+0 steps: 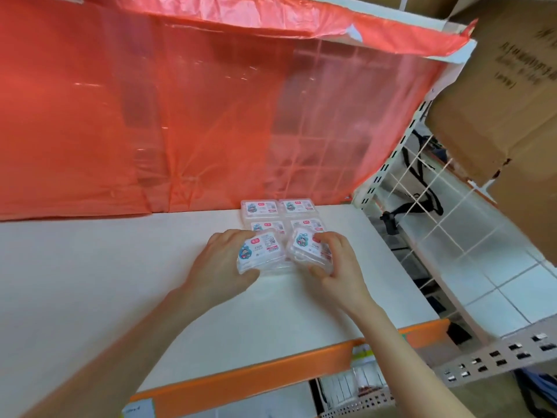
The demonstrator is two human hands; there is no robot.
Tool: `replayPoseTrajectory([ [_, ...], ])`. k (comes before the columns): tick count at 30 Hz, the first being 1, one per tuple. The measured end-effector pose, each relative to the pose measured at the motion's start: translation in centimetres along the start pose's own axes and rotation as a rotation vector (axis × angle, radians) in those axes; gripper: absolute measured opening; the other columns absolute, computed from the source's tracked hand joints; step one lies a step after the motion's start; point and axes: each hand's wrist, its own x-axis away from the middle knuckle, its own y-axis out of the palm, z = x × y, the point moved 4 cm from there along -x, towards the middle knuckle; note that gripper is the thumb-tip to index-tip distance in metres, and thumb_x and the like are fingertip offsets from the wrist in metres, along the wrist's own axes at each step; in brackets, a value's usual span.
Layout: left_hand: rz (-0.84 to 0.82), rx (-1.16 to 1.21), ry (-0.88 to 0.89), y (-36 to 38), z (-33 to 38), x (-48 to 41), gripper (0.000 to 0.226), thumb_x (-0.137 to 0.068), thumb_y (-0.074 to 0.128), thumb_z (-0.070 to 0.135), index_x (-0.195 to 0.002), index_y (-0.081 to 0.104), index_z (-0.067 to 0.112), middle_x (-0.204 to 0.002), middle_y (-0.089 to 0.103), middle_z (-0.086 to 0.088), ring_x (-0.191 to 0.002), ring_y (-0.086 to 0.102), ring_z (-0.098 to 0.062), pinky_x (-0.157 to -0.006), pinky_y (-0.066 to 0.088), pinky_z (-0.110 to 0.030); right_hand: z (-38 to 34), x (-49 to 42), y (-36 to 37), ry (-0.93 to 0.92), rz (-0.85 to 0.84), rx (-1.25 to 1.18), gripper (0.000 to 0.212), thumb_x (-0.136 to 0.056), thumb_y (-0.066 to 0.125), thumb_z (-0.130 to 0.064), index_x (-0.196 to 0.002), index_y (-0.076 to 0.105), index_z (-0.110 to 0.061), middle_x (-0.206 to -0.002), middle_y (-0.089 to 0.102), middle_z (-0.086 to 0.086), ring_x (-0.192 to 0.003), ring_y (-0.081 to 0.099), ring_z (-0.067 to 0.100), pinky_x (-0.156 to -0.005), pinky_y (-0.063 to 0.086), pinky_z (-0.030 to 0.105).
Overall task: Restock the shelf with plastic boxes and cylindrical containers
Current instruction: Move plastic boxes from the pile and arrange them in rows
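The left hand (223, 260) grips a small clear plastic box, the left-hand box (262, 251). The fingers curl over its far-left edge and the thumb presses along its near edge. The right hand (334, 263) grips a matching one, the right-hand box (306, 247), with the fingers hooked over its top right side and the thumb tucked against the near corner. Both bare forearms reach in from below and converge toward the middle. The wrists are low over the shelf (120, 267).

The two held boxes are flattish, with rounded corners and glossy see-through walls. Each has a white label on the lid with a small cartoon figure and a red mark. They sit side by side, almost touching, tilted slightly up toward me. I cannot tell whether their bases rest on the board.

Just behind them, the middle pair (268, 227) lies flat and is partly hidden by the held boxes. Beyond that, the rear pair (297, 206) sits against the back of the shelf. All four look the same as the held boxes.

The shelf is a smooth, matte white board with an orange front lip (241, 384). A thin, wrinkled, translucent red plastic sheet (180, 116) hangs along the back. To the right are a perforated white upright (388, 167), a white wire grid (422, 206) and a pale tiled floor (497, 285). Brown cardboard cartons (497, 101) loom at the upper right.
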Motion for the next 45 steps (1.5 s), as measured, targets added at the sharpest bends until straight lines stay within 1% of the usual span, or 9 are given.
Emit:
replayPoseTrajectory([
  [9,0.064,-0.007,0.059,3.5,3.5,3.7,0.061,-0.076,0.066,0.018,-0.134,0.044,0.020,-0.139,0.040,0.005,-0.127,0.029,-0.013,-0.097,0.012,-0.006,3.9,3.0,-2.5,-0.197,-0.176,-0.060,0.051,-0.067,0.058,-0.006,-0.118,0.054,-0.004,-0.121,0.046,0.002,-0.117,0.046,0.024,-0.102,0.034,0.034],
  [13,0.042,0.018,0.043,5.0,3.7,5.0,0.057,-0.075,0.066,0.014,-0.129,0.050,0.020,-0.138,0.042,0.004,-0.129,0.032,-0.013,-0.095,0.004,0.003,4.7,3.8,-2.4,-0.237,-0.241,-0.054,0.046,-0.067,0.070,0.006,-0.111,0.062,-0.003,-0.125,0.048,0.009,-0.123,0.038,0.020,-0.106,0.027,0.036],
  [15,0.074,0.027,0.015,5.3,3.8,5.2,0.053,-0.075,0.066,0.013,-0.126,0.054,0.016,-0.137,0.044,-0.002,-0.129,0.034,-0.018,-0.100,0.007,-0.002,4.9,3.9,-2.2,-0.287,-0.222,0.006,0.043,-0.063,0.074,0.009,-0.104,0.066,-0.001,-0.124,0.053,0.017,-0.121,0.038,0.026,-0.105,0.026,0.043],
  [17,0.102,0.014,0.003,5.5,4.1,5.5,0.050,-0.072,0.062,0.017,-0.121,0.059,0.011,-0.133,0.049,-0.010,-0.126,0.039,-0.028,-0.105,0.020,-0.021,5.0,3.9,-2.0,-0.246,-0.239,0.028,0.040,-0.068,0.073,0.004,-0.107,0.067,-0.005,-0.131,0.049,0.018,-0.126,0.036,0.033,-0.109,0.023,0.045],
  [20,0.147,-0.035,0.012,5.6,4.6,5.7,0.049,-0.065,0.061,0.016,-0.113,0.065,0.005,-0.123,0.055,-0.020,-0.115,0.048,-0.040,-0.099,0.032,-0.042,5.6,3.8,-1.9,-0.164,-0.225,0.016,0.040,-0.075,0.070,-0.004,-0.112,0.067,-0.017,-0.137,0.042,0.011,-0.130,0.031,0.030,-0.110,0.022,0.039],
  [22,0.204,-0.093,0.047,5.3,5.1,5.8,0.046,-0.061,0.063,0.013,-0.106,0.068,0.005,-0.117,0.059,-0.022,-0.111,0.049,-0.035,-0.093,0.039,-0.049,5.7,3.9,-1.9,-0.140,-0.223,0.002,0.041,-0.076,0.070,-0.006,-0.114,0.066,-0.021,-0.137,0.040,0.008,-0.129,0.030,0.026,-0.109,0.022,0.034],
  [29,0.282,-0.250,0.179,5.1,6.1,6.2,0.033,-0.059,0.068,0.000,-0.090,0.074,0.008,-0.093,0.070,-0.009,-0.085,0.066,-0.028,-0.068,0.055,-0.042,5.6,4.0,-1.8,-0.124,-0.229,0.012,0.042,-0.076,0.068,-0.005,-0.116,0.065,-0.018,-0.136,0.042,0.011,-0.127,0.034,0.028,-0.108,0.026,0.036],
  [33,0.297,-0.211,0.147,5.0,5.8,6.0,0.045,-0.050,0.079,-0.016,-0.090,0.074,0.005,-0.093,0.070,-0.011,-0.086,0.066,-0.031,-0.071,0.056,-0.046,5.5,4.1,-1.9,-0.136,-0.233,0.022,0.041,-0.077,0.067,-0.004,-0.116,0.065,-0.017,-0.136,0.042,0.011,-0.127,0.033,0.028,-0.107,0.026,0.035],
  [45,0.296,-0.144,0.154,5.4,5.8,5.9,0.045,-0.053,0.078,-0.017,-0.093,0.073,0.003,-0.096,0.069,-0.012,-0.097,0.051,-0.022,-0.074,0.053,-0.046,5.7,4.1,-1.8,-0.124,-0.220,0.027,0.042,-0.076,0.069,-0.001,-0.116,0.065,-0.013,-0.133,0.043,0.013,-0.123,0.037,0.030,-0.103,0.024,0.026],
])
